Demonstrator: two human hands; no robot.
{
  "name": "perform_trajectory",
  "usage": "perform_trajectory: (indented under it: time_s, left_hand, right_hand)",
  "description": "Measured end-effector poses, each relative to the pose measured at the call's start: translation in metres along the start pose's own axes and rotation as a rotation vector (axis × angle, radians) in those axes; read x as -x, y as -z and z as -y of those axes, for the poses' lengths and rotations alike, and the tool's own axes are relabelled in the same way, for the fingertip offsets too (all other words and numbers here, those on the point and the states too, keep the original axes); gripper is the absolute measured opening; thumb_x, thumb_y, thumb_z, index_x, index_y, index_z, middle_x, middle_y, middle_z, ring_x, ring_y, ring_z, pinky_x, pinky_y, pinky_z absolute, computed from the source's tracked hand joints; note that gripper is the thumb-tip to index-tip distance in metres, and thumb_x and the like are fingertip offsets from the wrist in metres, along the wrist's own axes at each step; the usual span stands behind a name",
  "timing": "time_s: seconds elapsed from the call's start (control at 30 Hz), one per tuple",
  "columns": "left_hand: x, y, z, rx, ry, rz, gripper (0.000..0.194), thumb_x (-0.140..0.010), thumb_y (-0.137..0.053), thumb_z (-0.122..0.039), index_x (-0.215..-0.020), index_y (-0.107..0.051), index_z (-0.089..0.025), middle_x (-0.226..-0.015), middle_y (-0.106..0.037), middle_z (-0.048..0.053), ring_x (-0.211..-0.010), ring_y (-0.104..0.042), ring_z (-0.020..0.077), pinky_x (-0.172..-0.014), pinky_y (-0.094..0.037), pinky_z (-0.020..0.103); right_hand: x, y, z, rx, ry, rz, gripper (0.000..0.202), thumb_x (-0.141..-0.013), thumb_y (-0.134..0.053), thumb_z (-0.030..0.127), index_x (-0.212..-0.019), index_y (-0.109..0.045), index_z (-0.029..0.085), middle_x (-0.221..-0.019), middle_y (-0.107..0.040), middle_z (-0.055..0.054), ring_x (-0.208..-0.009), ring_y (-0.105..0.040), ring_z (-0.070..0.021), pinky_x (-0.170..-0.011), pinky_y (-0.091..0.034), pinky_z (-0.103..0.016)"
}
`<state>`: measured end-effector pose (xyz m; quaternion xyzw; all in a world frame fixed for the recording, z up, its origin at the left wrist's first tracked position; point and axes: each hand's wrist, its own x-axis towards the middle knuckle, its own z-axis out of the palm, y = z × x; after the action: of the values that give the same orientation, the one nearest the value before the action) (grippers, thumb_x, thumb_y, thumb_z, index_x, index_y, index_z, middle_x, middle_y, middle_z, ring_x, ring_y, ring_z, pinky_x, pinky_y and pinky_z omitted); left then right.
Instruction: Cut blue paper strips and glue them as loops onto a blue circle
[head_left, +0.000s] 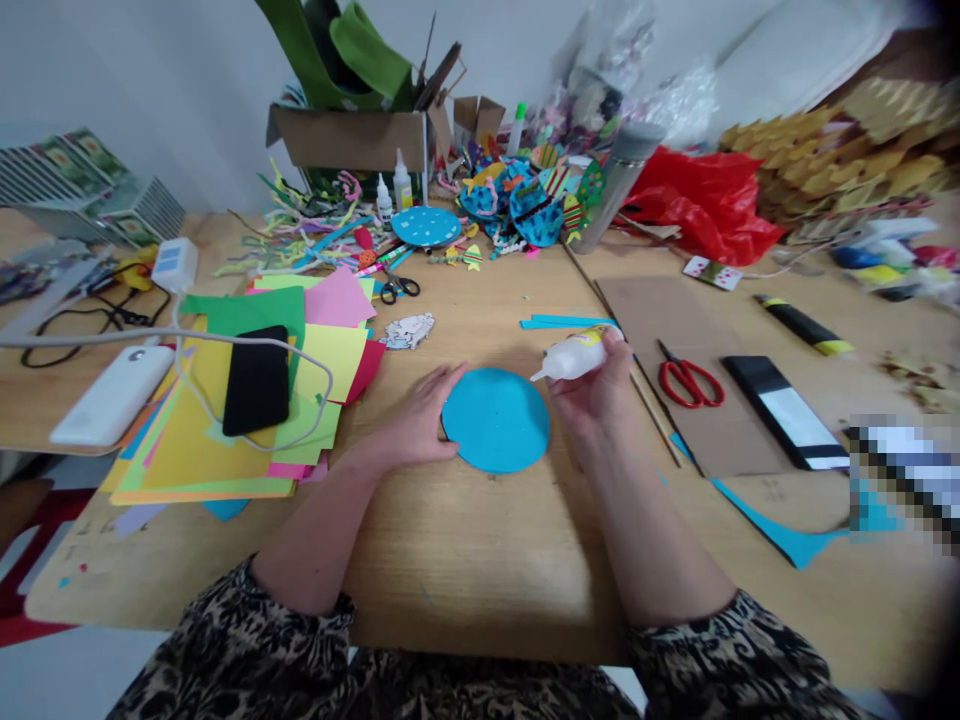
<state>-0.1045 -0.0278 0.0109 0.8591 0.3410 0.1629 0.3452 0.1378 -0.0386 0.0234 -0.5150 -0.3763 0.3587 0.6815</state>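
A round blue paper disc (496, 420) lies on the wooden table in front of me. My left hand (424, 418) curves around its left edge, thumb below and fingers above, steadying it. In my right hand (600, 400) is a white glue bottle (574, 356), gripped above the disc's right edge. The bottle is tilted, its nozzle pointing left and slightly down toward the disc. Behind the bottle lie narrow blue paper strips (559, 322). A small grey-white paper cutout (409, 331) sits beyond my left hand.
Coloured paper sheets (202, 470) with a black phone (257, 382) and a white cable lie left. Right, a cardboard sheet (720, 445) bears red-handled scissors (690, 383) and another phone (784, 410). Behind stand a grey bottle (621, 185), craft pieces and a cardboard box (352, 140).
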Motion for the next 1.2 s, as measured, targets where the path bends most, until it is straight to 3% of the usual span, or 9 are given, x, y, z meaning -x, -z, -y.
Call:
perform_trajectory:
  time_s: [0.13, 0.33, 0.63, 0.83, 1.2]
  left_hand:
    - [0.000, 0.000, -0.002, 0.008, 0.022, 0.007, 0.101, -0.065, -0.069, -0.018, -0.150, -0.016, -0.018, -0.156, -0.023, 0.016, -0.144, -0.021, 0.0331, -0.117, -0.023, 0.051]
    - [0.000, 0.001, -0.001, 0.008, 0.019, 0.009, 0.101, -0.065, -0.069, -0.017, -0.150, -0.015, -0.017, -0.156, -0.022, 0.017, -0.144, -0.020, 0.0317, -0.117, -0.022, 0.050]
    - [-0.001, 0.001, -0.001, 0.002, 0.001, 0.010, 0.102, -0.065, -0.070, -0.018, -0.151, -0.015, -0.022, -0.156, -0.023, 0.014, -0.144, -0.020, 0.0324, -0.117, -0.022, 0.052]
    - [0.001, -0.001, 0.003, -0.011, -0.005, 0.002, 0.102, -0.066, -0.069, -0.019, -0.151, -0.013, -0.022, -0.157, -0.022, 0.013, -0.145, -0.019, 0.0301, -0.118, -0.022, 0.050]
    - [0.000, -0.001, 0.001, 0.006, 0.002, 0.002, 0.103, -0.065, -0.070, -0.018, -0.151, -0.013, -0.023, -0.157, -0.022, 0.013, -0.144, -0.020, 0.0323, -0.117, -0.022, 0.052]
  right_hand:
    - [-0.002, 0.002, 0.002, -0.294, -0.219, -0.126, 0.034, -0.075, -0.058, 0.058, -0.082, -0.043, 0.028, -0.073, -0.056, 0.001, -0.070, -0.062, -0.0193, -0.054, -0.052, -0.032]
    - [0.000, -0.004, -0.002, -0.292, -0.221, -0.121, 0.034, -0.073, -0.064, 0.052, -0.085, -0.045, 0.026, -0.073, -0.059, 0.001, -0.073, -0.065, -0.0196, -0.063, -0.056, -0.035]
    - [0.017, -0.017, -0.014, 0.076, -0.064, -0.055, 0.039, -0.072, -0.071, 0.053, -0.086, -0.055, 0.020, -0.076, -0.061, -0.001, -0.069, -0.063, -0.0177, -0.060, -0.053, -0.033]
    - [0.023, -0.019, -0.015, 0.289, 0.065, -0.021, 0.036, -0.072, -0.073, 0.050, -0.085, -0.057, 0.021, -0.069, -0.059, 0.002, -0.061, -0.055, -0.0144, -0.054, -0.046, -0.029]
    - [0.030, -0.025, -0.007, 0.365, 0.089, 0.016, 0.037, -0.071, -0.074, 0.049, -0.089, -0.057, 0.021, -0.071, -0.062, 0.000, -0.061, -0.056, -0.0152, -0.052, -0.044, -0.029]
